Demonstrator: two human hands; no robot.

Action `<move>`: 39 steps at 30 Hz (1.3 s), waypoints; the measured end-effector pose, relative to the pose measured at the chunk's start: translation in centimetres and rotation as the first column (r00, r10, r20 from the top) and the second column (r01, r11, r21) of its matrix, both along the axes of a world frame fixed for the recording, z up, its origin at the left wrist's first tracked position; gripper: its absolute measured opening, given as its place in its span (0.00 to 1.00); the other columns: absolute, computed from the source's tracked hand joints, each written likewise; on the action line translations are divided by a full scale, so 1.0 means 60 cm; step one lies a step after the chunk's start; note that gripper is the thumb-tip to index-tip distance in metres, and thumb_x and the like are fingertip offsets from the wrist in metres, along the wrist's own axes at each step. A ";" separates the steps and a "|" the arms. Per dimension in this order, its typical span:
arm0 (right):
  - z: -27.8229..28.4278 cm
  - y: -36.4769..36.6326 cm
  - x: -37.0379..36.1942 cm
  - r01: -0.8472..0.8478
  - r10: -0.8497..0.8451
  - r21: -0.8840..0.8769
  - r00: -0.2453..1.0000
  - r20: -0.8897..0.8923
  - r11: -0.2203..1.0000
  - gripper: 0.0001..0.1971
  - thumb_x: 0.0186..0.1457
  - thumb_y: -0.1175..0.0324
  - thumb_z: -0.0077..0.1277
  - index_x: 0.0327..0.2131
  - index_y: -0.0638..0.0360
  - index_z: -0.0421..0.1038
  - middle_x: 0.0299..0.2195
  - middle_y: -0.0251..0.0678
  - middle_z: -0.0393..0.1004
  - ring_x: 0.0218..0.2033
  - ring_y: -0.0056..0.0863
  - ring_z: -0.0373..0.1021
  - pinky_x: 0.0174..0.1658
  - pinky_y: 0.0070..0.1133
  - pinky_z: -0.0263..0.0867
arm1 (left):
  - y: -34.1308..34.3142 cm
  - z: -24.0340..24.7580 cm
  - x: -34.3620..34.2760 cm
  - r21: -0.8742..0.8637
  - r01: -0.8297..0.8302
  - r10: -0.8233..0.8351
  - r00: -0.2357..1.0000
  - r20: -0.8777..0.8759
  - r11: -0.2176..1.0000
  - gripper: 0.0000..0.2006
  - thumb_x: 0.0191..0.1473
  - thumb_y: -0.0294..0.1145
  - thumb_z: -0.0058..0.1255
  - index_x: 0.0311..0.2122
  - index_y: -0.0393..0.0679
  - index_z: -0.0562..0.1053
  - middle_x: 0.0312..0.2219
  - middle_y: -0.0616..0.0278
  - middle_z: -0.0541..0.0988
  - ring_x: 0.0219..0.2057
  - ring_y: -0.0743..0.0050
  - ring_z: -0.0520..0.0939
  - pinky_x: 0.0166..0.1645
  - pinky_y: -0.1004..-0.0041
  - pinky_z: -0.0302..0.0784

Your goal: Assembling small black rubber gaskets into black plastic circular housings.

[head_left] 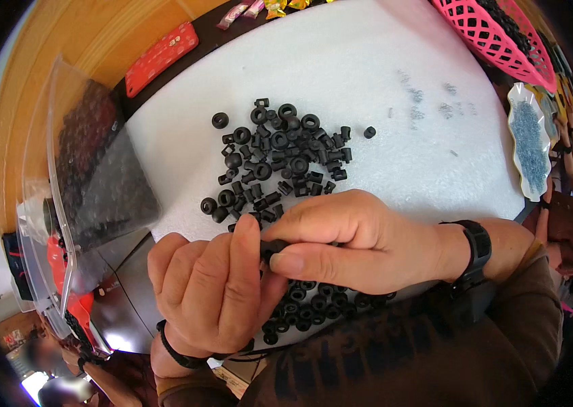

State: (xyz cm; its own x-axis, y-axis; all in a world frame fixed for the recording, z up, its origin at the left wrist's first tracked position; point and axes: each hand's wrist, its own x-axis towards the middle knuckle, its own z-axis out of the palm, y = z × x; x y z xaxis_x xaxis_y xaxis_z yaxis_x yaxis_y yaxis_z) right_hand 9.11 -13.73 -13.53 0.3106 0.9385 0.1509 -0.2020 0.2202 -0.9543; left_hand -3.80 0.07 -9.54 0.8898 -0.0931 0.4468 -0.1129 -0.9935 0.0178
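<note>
My left hand (212, 292) and my right hand (347, 244) meet at the near side of the white padded table top (185, 129). Between their fingertips they pinch a small black plastic part (270, 249), mostly hidden by the fingers. Just beyond lies a loose heap of black plastic pieces (280, 140). Some are round shells with a hole, others narrow plungers with a side opening. Closer to my body, partly under my hands and wrist, more round black shells (307, 313) are spread out with their holes showing.
A clear plastic bin (107, 183) with black parts stands at the left. At the right are a scalloped white dish (529, 142) of tiny metal springs and a pink basket (503, 47). Small springs (414, 98) lie on the padding. A red case (162, 59) and wrapped sweets (276, 7) sit beyond.
</note>
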 end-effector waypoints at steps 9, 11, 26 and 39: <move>0.001 0.001 0.000 0.124 -0.164 0.143 0.936 0.313 0.982 0.13 0.56 0.67 0.47 0.20 0.61 0.65 0.18 0.42 0.65 0.21 0.41 0.64 0.24 0.29 0.60 | 0.013 -0.013 0.013 -0.010 0.134 -0.132 0.985 0.109 0.991 0.19 0.45 0.35 0.56 0.41 0.32 0.73 0.25 0.62 0.74 0.21 0.72 0.70 0.27 0.70 0.64; 0.000 0.001 0.001 0.114 -0.152 0.139 0.944 0.295 0.984 0.13 0.56 0.67 0.47 0.20 0.61 0.65 0.18 0.42 0.65 0.21 0.42 0.64 0.24 0.30 0.60 | 0.014 -0.012 0.013 -0.060 0.144 -0.138 0.986 0.098 0.988 0.20 0.44 0.36 0.57 0.41 0.33 0.73 0.25 0.62 0.74 0.21 0.72 0.70 0.27 0.70 0.63; -0.008 0.006 0.006 0.100 -0.176 0.199 0.892 0.416 0.975 0.11 0.54 0.67 0.49 0.23 0.62 0.64 0.19 0.40 0.64 0.22 0.42 0.64 0.25 0.31 0.59 | 0.040 -0.002 0.017 -0.599 0.216 -0.240 0.970 0.040 0.771 0.16 0.37 0.24 0.55 0.37 0.36 0.76 0.24 0.60 0.76 0.19 0.68 0.69 0.26 0.70 0.61; -0.004 0.000 0.015 0.095 -0.183 0.179 0.792 0.582 0.979 0.11 0.51 0.70 0.55 0.34 0.70 0.70 0.24 0.44 0.70 0.25 0.39 0.69 0.27 0.26 0.65 | 0.026 -0.014 0.009 -0.352 0.222 -0.198 0.975 0.103 0.909 0.20 0.37 0.21 0.54 0.42 0.33 0.73 0.26 0.60 0.76 0.21 0.68 0.72 0.27 0.71 0.64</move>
State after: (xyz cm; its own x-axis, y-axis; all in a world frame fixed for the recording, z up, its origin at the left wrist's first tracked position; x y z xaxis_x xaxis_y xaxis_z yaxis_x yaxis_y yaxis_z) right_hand 10.00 -13.74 -13.76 0.2438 0.8491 0.4687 0.4363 0.3356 -0.8349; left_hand -3.26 1.65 -10.37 0.8360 -0.0977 0.5399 -0.3311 -0.8746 0.3543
